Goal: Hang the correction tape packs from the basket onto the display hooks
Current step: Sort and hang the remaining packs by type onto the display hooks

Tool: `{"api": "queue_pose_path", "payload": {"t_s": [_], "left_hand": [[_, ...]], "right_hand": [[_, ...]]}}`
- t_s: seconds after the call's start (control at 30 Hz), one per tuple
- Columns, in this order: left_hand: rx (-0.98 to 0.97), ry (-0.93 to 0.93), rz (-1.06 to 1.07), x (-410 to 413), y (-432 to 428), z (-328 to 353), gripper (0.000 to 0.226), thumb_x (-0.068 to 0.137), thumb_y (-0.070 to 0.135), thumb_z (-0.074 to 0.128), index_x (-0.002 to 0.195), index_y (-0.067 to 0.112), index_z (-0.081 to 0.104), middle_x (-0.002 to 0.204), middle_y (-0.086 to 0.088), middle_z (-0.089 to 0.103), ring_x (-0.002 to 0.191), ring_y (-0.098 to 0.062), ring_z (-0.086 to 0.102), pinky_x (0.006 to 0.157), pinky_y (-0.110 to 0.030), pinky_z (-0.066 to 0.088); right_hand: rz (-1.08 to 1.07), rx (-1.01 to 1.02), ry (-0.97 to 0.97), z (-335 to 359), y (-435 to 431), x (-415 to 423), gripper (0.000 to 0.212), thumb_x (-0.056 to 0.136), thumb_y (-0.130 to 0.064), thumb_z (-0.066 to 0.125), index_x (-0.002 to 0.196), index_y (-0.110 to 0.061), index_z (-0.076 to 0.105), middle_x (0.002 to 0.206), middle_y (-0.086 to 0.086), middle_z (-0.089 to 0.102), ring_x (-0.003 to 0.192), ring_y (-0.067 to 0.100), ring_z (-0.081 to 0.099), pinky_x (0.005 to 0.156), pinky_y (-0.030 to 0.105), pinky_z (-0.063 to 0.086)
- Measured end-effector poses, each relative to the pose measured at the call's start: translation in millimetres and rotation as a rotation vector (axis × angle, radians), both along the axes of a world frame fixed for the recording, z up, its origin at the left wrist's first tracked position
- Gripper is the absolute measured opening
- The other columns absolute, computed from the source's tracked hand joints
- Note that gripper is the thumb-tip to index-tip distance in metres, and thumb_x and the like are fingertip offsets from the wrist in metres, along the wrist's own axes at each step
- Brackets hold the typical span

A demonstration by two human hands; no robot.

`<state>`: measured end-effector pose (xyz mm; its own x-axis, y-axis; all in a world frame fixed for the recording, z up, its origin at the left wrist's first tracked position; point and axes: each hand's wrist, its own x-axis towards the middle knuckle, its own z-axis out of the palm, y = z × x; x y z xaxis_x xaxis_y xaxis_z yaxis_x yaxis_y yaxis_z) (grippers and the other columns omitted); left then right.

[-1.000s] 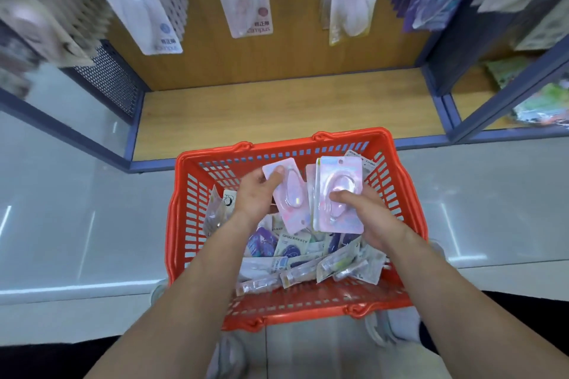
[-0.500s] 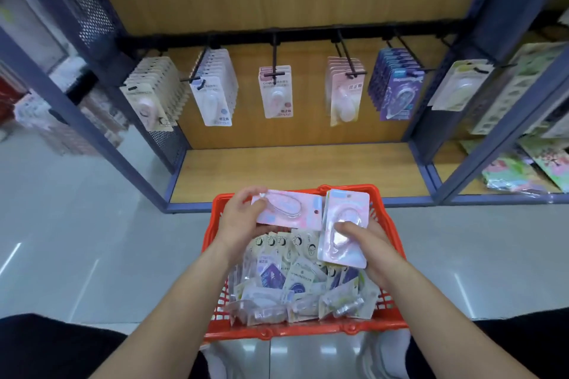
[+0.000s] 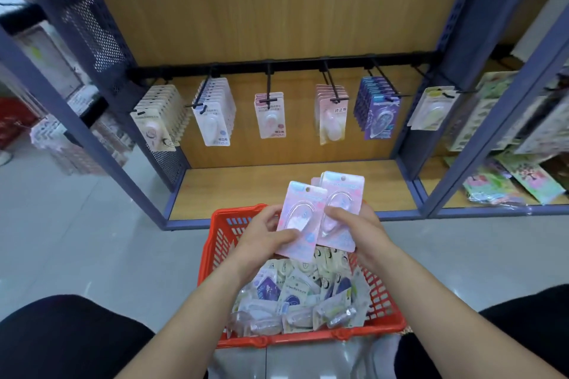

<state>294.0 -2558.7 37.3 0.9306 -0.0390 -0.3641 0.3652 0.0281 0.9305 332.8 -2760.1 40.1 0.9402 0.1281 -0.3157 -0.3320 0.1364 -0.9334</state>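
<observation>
1. The rack [image 3: 277, 188] is being faced, its hooks [image 3: 331, 83] well apart from both hands.
2. The basket [image 3: 215, 243] (many packs lying inside) is being stood over.
3. One pack [image 3: 300, 218] is being pinched in the left hand [image 3: 258, 240], fingers curled; a second pack [image 3: 341, 203] is being gripped likewise by the right hand [image 3: 360, 224].
4. Each hole [image 3: 308, 188] is best being held topmost, so a matching hook is being met squarely.

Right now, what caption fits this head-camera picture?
Left hand and right hand hold pink correction tape packs over the red basket, facing display hooks.
</observation>
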Motion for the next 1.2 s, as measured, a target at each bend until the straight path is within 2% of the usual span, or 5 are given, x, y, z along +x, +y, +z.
{"api": "queue_pose_path", "payload": {"t_s": [0.27, 0.43, 0.77, 0.93, 1.2], "left_hand": [[0.120, -0.061, 0.044, 10, -1, 38, 0.027, 0.092, 0.026, 0.077, 0.116, 0.017, 0.065, 0.107, -0.005, 0.079, 0.100, -0.029, 0.075, 0.093, -0.054, 0.058], [0.196, -0.152, 0.073, 18, 16, 79, 0.023, 0.092, 0.017, 0.076, 0.111, 0.009, 0.067, 0.103, -0.008, 0.078, 0.077, -0.014, 0.073, 0.058, -0.024, 0.056], [0.227, -0.313, 0.118, 55, 23, 187, 0.020, 0.098, 0.018, 0.067, 0.118, 0.012, 0.064, 0.107, -0.001, 0.077, 0.084, -0.012, 0.077, 0.057, -0.024, 0.057], [0.264, -0.414, 0.122, 89, 3, 236, 0.019, 0.097, 0.015, 0.067, 0.115, 0.010, 0.067, 0.110, -0.004, 0.077, 0.092, -0.019, 0.077, 0.062, -0.031, 0.059], [0.396, -0.624, 0.037, 180, -86, 322, 0.014, 0.093, 0.017, 0.073, 0.104, 0.009, 0.069, 0.098, -0.002, 0.074, 0.086, -0.021, 0.071, 0.066, -0.026, 0.059]], "right_hand": [[0.141, -0.056, -0.094, 33, 4, 10, 0.029, 0.094, -0.003, 0.068, 0.122, -0.013, 0.068, 0.110, 0.004, 0.079, 0.105, 0.026, 0.074, 0.090, 0.041, 0.058], [0.209, -0.064, -0.206, 68, 18, 24, 0.035, 0.093, -0.003, 0.070, 0.126, -0.014, 0.066, 0.117, 0.004, 0.077, 0.112, 0.028, 0.072, 0.100, 0.048, 0.055], [0.112, -0.094, -0.488, 183, 3, 59, 0.032, 0.099, -0.018, 0.067, 0.131, -0.019, 0.061, 0.116, -0.003, 0.076, 0.106, 0.018, 0.073, 0.093, 0.044, 0.059], [-0.003, -0.106, -0.562, 225, -21, 75, 0.014, 0.099, -0.019, 0.068, 0.111, -0.024, 0.065, 0.093, -0.005, 0.077, 0.068, 0.012, 0.072, 0.047, 0.024, 0.052], [-0.197, -0.093, -0.568, 263, -92, 114, 0.034, 0.089, -0.024, 0.079, 0.120, -0.024, 0.064, 0.114, -0.002, 0.076, 0.104, 0.020, 0.073, 0.095, 0.052, 0.058]]}}
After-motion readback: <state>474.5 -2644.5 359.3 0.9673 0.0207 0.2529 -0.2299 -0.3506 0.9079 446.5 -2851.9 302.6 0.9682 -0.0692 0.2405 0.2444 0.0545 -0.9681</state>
